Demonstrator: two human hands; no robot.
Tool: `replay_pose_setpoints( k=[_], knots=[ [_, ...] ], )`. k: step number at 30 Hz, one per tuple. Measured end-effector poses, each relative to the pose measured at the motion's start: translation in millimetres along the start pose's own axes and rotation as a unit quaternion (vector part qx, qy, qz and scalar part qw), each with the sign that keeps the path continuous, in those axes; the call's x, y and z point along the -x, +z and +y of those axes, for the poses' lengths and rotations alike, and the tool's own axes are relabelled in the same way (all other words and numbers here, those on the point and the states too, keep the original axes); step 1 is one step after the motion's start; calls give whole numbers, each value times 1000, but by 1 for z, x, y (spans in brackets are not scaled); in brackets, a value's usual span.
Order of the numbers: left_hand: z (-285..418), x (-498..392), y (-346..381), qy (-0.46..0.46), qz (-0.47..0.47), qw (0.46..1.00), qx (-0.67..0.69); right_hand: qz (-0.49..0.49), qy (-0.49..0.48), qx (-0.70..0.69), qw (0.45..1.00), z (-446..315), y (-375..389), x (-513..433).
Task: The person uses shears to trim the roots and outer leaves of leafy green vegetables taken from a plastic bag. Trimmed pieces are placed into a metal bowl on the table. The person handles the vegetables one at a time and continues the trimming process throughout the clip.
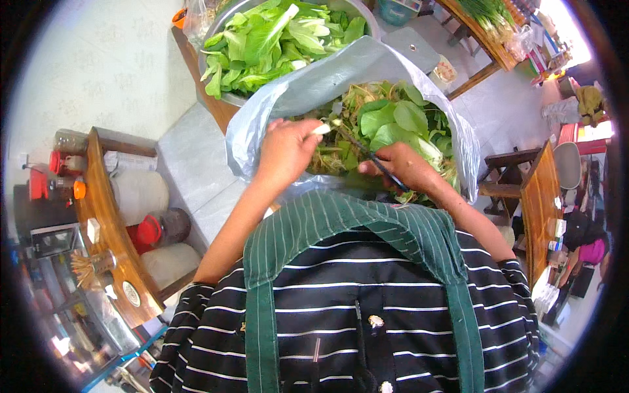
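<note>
My left hand (290,147) pinches a small pale vegetable piece (322,129) over the left part of a large plastic bag (253,125). In my right hand (405,167) is a dark-handled knife (361,147), its thin blade pointing toward the pinched piece. A small pale-green bit (336,122) lies near the blade's tip. Leafy greens (393,120) and root-like trimmings (363,96) fill the bag under both hands. Beyond it, a wide metal basin (371,22) holds a heap of leafy greens (275,44).
Wooden tables stand at the left (118,221), right (540,211) and upper right (471,29), the last bearing long green stalks (484,14). Jars with red lids (152,229) and a holder of wooden sticks (103,262) are at the left.
</note>
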State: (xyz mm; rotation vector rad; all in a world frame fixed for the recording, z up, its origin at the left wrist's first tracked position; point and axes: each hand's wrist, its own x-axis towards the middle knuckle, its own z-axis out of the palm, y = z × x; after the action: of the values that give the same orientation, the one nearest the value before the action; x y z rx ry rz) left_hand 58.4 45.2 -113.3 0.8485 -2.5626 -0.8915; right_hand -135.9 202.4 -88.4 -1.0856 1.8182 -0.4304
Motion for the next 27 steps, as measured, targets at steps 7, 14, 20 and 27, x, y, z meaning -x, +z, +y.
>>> replay_pose_setpoints(
  k=[7,14,20,27],
  knots=[
    [-9,-10,-40,-38,74,888,452,-7,32,-38,999,21,0,8],
    [-4,-17,-55,-91,95,886,445,13,15,24,1000,27,-2,6],
    [-23,-13,-54,-137,35,787,601,1,5,10,1000,29,2,8],
    [18,-107,-133,-106,116,743,651,-15,10,3,1000,31,2,7]
  ],
)
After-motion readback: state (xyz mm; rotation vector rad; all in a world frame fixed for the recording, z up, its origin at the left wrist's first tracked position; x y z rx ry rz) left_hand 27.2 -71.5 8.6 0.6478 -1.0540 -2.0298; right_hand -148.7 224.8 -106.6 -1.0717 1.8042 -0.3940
